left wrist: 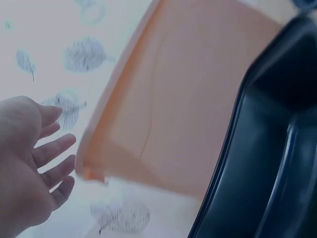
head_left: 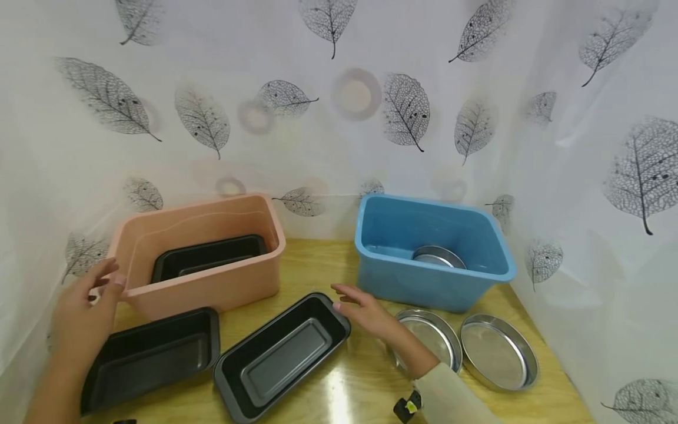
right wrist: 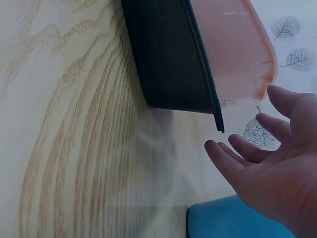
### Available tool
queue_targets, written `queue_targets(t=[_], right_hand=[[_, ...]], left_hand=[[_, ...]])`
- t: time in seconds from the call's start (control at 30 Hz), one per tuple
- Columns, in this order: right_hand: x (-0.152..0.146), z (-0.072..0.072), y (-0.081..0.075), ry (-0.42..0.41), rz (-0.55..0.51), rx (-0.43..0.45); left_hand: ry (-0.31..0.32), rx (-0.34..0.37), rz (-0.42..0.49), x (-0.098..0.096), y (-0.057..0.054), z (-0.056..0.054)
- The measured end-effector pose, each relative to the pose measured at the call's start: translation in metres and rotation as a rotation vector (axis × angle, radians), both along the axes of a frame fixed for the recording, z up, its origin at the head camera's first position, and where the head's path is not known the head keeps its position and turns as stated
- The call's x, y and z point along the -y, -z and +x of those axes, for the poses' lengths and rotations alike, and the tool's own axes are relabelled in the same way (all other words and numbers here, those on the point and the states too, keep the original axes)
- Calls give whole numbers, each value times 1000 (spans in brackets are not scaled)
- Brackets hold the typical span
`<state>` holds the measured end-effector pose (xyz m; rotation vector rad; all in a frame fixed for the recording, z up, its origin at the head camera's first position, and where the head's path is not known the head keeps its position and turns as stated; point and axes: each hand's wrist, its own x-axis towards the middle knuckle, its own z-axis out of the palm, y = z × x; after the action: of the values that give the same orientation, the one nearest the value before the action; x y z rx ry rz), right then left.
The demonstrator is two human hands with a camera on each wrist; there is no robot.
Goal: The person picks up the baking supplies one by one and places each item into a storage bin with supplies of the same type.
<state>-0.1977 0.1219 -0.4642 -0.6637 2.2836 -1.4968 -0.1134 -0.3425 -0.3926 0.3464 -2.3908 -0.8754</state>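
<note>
My left hand [head_left: 87,306] is beside the near left corner of the pink bin [head_left: 206,288], its fingers relaxed and nothing in them. Under that forearm lies a black loaf pan [head_left: 159,353]. In the left wrist view the fingers of the left hand [left wrist: 29,163] spread close to the bin's rim. My right hand [head_left: 368,312] reaches toward the far right end of a second black loaf pan [head_left: 286,359], which lies slantwise on the table. In the right wrist view the right hand [right wrist: 277,153] holds nothing, with loosely bent fingers near the pan's rim [right wrist: 210,89].
Another dark pan [head_left: 212,253] lies inside the pink bin. A blue bin [head_left: 413,282] at the back right holds a round metal pan [head_left: 439,256]. Two round metal pans [head_left: 498,353] lie on the wooden table [head_left: 339,377] at right. A leaf-patterned curtain [head_left: 328,147] encloses the table.
</note>
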Motion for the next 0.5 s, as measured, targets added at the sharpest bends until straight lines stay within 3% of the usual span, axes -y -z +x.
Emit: queue_targets(t=[0.17,0.33,0.5], right_hand=[[2,-4,8,2,-37,75],[7,-8,12,2,-46,118],[12,-13,15,-29,-53,142]], left_hand=[[72,79,12,27,2,-5],[114,188,117,46,12,-12],[187,188,203,62,24,-17]])
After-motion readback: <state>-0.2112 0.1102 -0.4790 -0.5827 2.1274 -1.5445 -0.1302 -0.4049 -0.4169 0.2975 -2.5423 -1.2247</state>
